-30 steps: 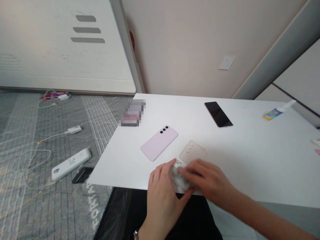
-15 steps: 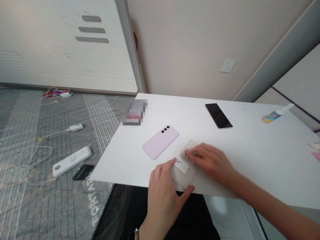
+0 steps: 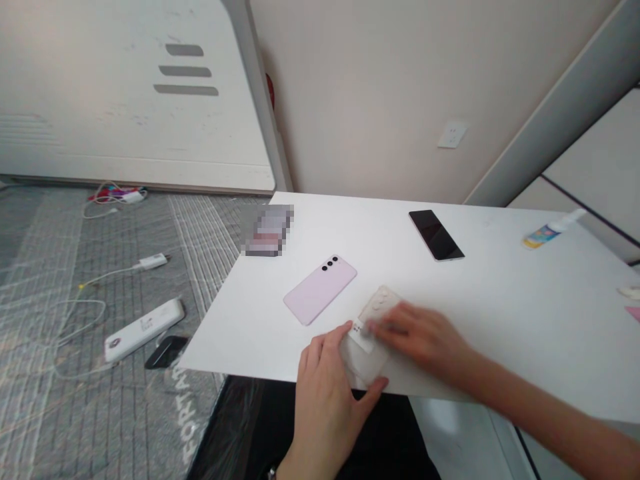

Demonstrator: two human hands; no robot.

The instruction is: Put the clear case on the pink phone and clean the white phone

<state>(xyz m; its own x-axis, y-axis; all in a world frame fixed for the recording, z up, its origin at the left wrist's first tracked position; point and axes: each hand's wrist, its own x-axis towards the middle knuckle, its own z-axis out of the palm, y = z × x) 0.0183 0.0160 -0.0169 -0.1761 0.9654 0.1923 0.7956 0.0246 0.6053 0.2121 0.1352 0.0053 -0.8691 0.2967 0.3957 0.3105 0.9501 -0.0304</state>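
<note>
A clear phone case (image 3: 367, 367) with camera cut-outs at its top end lies on the white table near the front edge, tilted to the right. A small white label (image 3: 359, 338) sits on it. My left hand (image 3: 327, 380) grips the case's lower left side, fingertips at the left edge and thumb at the bottom corner. Over the upper right part of the case is my right hand (image 3: 417, 333), slightly blurred. Its fingers are drawn together beside the label, and what they hold, if anything, is hidden. A lilac phone (image 3: 321, 290) lies face down just beyond the case.
A dark-screened phone (image 3: 436, 235) and a spray bottle (image 3: 543, 236) rest on the table's right half. A pixelated object (image 3: 270, 230) is at the far left corner. On the floor mat are a white power strip (image 3: 145, 330), a black phone-like object (image 3: 166, 352) and a charger with cable (image 3: 153, 261).
My right hand has moved down and slightly left across the case, from near the camera cut-outs to beside the label. My left hand keeps its hold. The view has tilted up slightly.
</note>
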